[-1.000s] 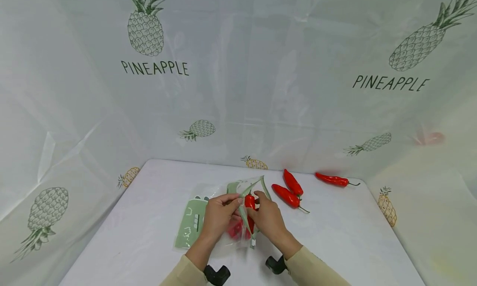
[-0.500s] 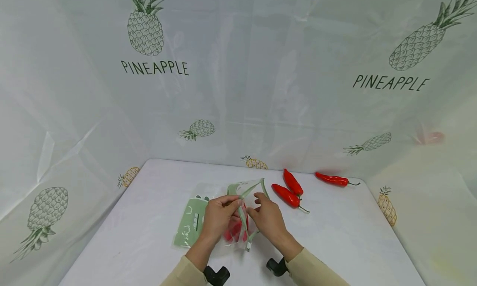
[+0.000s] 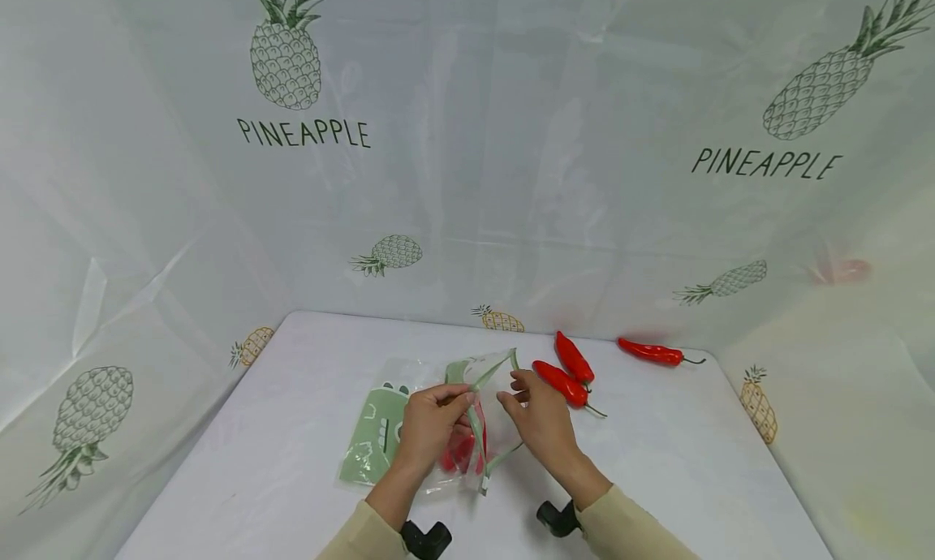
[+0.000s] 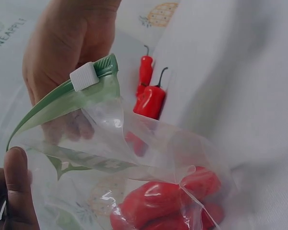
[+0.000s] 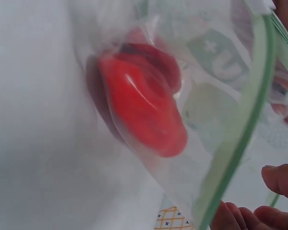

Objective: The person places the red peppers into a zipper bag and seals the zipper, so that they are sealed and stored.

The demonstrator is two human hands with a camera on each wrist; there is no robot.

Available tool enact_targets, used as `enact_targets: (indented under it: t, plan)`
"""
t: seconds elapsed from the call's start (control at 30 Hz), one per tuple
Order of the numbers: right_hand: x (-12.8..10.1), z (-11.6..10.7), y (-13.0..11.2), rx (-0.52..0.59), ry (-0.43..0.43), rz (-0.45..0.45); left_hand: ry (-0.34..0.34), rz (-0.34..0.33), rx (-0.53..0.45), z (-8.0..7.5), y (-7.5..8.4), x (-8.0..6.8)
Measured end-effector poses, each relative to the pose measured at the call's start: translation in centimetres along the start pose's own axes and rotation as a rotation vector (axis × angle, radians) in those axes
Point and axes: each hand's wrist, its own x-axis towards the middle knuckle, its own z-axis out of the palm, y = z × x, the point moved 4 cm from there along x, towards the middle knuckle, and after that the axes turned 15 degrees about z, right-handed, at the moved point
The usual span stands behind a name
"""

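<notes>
Clear plastic zip bag (image 3: 499,432) at the tabletop (image 3: 270,463), between both hands, mouth spread; at least two red peppers (image 5: 144,105) down inside. Green rim (image 5: 247,127) carries a white slider (image 4: 84,76), parked at one end.

Left hand (image 3: 429,422): narrow grip, pinching the rim. Right hand (image 3: 542,420): thumb and fingers apart at the mouth, no pepper in the grip; can't tell if a fingertip touches the rim.

My read: loading step, one pepper just dropped. Next move calls for the right hand going to the nearer loose peppers (image 3: 560,384) while the left hand keeps the mouth spread.

Vs a second ago: right hand had a pepper at the mouth. Now that's gone from the fingers, presumably in the bag, and the hand sits further right. Left hand about unchanged.

Further out: flat green pouch (image 3: 365,446) left of the left hand, lone pepper (image 3: 650,351) at the far right edge, same spots.
</notes>
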Motion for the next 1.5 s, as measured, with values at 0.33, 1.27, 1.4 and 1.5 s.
enact_targets:
  t: [0.33,1.27,1.4,1.5]
  plan:
    - [0.8,-1.8,0.1,0.023,0.066,-0.039,-0.009,0.000,0.021,0.1,0.3,-0.1]
    - [6.6,-5.8,5.4,-0.122,0.150,-0.018,-0.002,0.010,-0.039,0.5,-3.6,0.4]
    - [7.3,-5.8,6.0,-0.134,0.138,-0.009,-0.006,-0.002,-0.023,0.5,-3.6,0.4]
    - [7.8,-5.8,6.4,-0.137,0.113,0.018,-0.008,-0.006,-0.017,0.5,-3.3,0.3]
